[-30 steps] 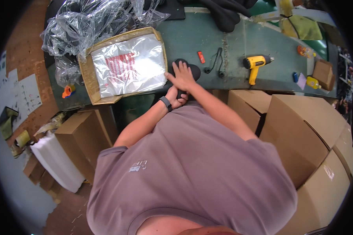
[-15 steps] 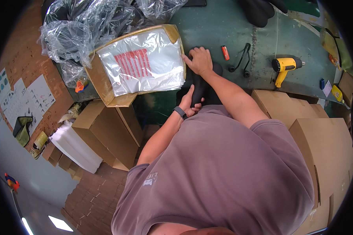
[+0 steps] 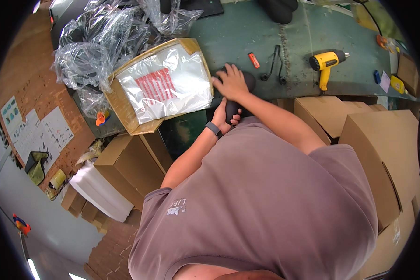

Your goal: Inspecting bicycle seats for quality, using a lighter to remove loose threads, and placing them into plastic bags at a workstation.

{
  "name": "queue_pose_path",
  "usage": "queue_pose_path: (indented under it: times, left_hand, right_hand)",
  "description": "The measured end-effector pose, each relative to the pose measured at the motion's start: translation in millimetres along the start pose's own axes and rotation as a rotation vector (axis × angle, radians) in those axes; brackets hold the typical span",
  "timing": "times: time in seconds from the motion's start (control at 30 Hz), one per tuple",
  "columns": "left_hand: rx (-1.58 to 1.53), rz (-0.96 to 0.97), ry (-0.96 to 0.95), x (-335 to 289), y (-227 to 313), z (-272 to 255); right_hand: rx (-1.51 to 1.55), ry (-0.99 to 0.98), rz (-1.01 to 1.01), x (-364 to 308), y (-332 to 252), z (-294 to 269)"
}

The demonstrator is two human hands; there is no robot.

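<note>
At the near edge of the dark green worktop (image 3: 259,35), a smooth black saddle (image 3: 250,83) lies beneath your right hand (image 3: 232,84), its fingers spread over the wide end. Your left hand (image 3: 223,115) grips the narrow nose, nearest your body. Just left sits a brown cardboard box (image 3: 121,106) holding shiny white plastic (image 3: 189,70).

From afar I look through the head-worn left fisheye, steeply down: the shirt (image 3: 256,186) close, the left hand (image 3: 222,117) and right hand (image 3: 232,85) farther out, the bench (image 3: 308,35) across the top.
</note>
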State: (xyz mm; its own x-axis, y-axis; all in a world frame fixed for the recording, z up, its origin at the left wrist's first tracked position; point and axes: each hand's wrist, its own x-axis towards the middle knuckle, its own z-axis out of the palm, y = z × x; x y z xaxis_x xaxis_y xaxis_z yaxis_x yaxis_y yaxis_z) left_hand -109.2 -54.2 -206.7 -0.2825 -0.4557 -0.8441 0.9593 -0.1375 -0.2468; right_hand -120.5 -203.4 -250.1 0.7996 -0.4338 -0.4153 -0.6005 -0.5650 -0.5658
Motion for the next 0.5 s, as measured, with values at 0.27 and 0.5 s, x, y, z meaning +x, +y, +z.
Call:
queue_pose_path:
  times: [0.27,0.5]
  left_hand:
    - [-0.124,-0.099,-0.017,2.0,0.7,-1.8]
    - [-0.186,-0.169,0.060,-1.9,0.6,-12.1]
  right_hand:
    - [0.065,0.054,-0.082,1.5,32.0,-11.9]
    - [0.041,0.107,-0.189,36.5,71.8,-6.9]
